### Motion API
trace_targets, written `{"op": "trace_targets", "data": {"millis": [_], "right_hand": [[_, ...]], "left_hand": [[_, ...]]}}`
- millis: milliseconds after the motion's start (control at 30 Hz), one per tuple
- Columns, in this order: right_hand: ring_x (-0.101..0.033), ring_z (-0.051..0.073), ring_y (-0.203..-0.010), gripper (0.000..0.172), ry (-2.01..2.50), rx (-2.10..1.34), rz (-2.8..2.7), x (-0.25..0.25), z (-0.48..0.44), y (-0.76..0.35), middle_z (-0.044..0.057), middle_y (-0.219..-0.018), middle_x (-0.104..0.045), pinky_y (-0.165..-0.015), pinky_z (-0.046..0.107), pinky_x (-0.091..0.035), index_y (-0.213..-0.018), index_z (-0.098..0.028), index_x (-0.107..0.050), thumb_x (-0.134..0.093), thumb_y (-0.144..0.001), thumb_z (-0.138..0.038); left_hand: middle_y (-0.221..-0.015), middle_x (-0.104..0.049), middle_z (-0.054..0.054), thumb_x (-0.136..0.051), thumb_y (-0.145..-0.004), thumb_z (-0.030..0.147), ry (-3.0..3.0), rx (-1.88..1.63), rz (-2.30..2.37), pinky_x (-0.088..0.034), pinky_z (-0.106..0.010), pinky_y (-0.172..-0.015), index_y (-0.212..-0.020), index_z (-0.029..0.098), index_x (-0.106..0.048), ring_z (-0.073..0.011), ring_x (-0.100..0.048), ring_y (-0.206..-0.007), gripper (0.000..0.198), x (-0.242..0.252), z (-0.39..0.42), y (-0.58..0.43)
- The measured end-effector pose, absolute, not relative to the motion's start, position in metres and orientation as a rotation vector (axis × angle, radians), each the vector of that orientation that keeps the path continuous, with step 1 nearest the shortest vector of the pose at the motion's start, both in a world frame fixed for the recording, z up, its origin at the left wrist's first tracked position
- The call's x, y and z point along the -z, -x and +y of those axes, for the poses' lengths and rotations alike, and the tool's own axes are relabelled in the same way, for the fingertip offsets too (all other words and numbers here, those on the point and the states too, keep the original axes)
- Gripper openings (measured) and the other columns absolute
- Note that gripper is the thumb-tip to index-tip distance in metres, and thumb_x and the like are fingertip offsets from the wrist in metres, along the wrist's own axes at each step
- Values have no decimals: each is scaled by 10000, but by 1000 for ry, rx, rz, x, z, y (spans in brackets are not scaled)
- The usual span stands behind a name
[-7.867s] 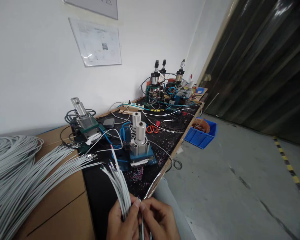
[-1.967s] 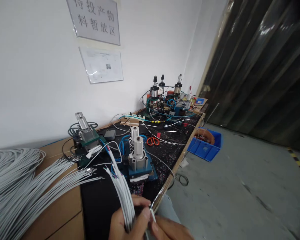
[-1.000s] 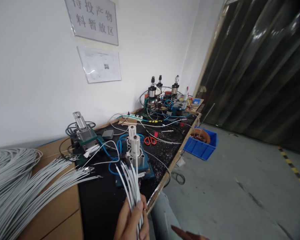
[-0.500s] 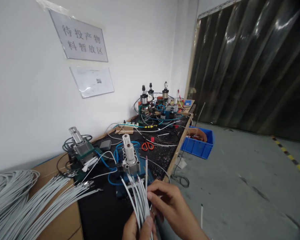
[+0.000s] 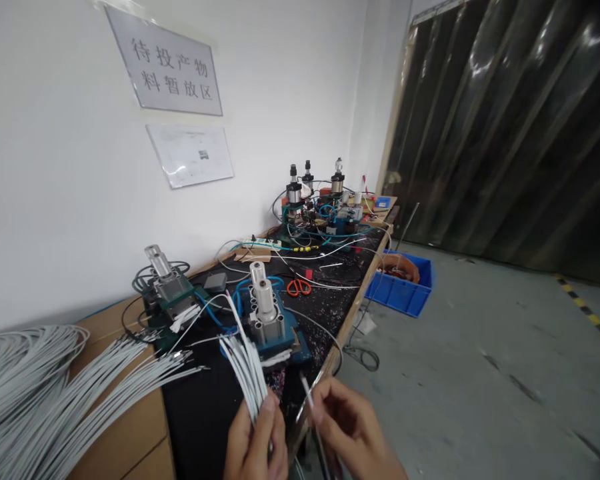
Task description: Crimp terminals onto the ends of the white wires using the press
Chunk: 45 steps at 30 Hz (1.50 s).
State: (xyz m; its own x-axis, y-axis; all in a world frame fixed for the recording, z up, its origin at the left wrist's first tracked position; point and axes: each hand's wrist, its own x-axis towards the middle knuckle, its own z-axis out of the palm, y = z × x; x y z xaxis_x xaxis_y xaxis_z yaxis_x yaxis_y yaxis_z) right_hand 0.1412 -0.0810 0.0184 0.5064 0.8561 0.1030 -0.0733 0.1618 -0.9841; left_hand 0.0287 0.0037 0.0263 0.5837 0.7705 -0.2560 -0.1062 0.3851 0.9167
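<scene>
My left hand [image 5: 259, 437] is closed around a bundle of white cables [image 5: 245, 370], whose cut ends point up and a little left. One cable in that bundle stands taller than the others. To the right, my right hand [image 5: 347, 420] pinches a single white cable [image 5: 307, 390] between thumb and fingers, apart from the bundle. Just beyond the bundle stands a pneumatic press [image 5: 266, 307] with a silver cylinder on a blue base. Long white cables [image 5: 105, 400] lie in groups on cardboard at the left.
A second press [image 5: 167, 283] stands near the wall. Orange-handled scissors [image 5: 299, 287] lie on the black bench [image 5: 325, 313], among scraps and hoses. More machines [image 5: 325, 193] occupy the far end. A blue bin [image 5: 405, 293] sits on the floor beside the bench.
My right hand has drawn one cable away from the bundle, moving right and down. My left hand and its bundle have shifted left and tilted left. The view has moved slightly.
</scene>
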Motion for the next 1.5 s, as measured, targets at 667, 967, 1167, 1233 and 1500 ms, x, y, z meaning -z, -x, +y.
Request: {"op": "trace_targets", "data": {"millis": [667,967,1167,1233,1500], "right_hand": [[-547,157,-764,254,1468,-555,-1264,-33,-105,-145,34,-826,-617,-712,255,-399,-935,-172,-656,-478,-1026,-328],[-538,122,-587,261,1374,-827,-1419,-36,-109,-158,0,-666,-633,-569,217,-409,-793,-161,-690,-527,-963,-274],[-560,128,-623,201,1327,-908,-1284,-29,-111,-155,7,-682,-646,-624,243,-426,-785,-156,-718,-600,-911,-257],[-591,123,-592,100,1202,-1067,-1348,-30,-114,-163,-7,-669,-671,-607,233,-445,-773,-179,-747,-689,-838,-229],[-485,83,-364,503,1093,-965,-584,-1,-84,-105,-58,-467,-531,-410,172,-406,-750,-184,-571,-501,-954,-639]], "left_hand": [[-741,-638,-24,-799,-735,379,-1474,-472,678,-316,-194,-432,-738,158,-689,-72,-412,-465,246,-44,10,-20],[-589,-532,44,-715,-775,223,-1563,-160,601,-260,-176,-434,-684,162,-678,-66,-378,-449,116,-43,19,-17],[-644,-549,31,-727,-767,249,-1497,-127,517,-300,-174,-458,-647,155,-652,-59,-403,-478,170,-35,25,-16],[-585,-596,-11,-795,-652,112,-1512,-1,482,-360,-179,-514,-555,120,-684,-94,-499,-542,148,-39,29,-15],[-447,-392,117,-744,-776,481,-1151,-487,884,-218,-135,-345,-720,193,-519,-32,-262,-353,370,-16,-1,-27]]}}
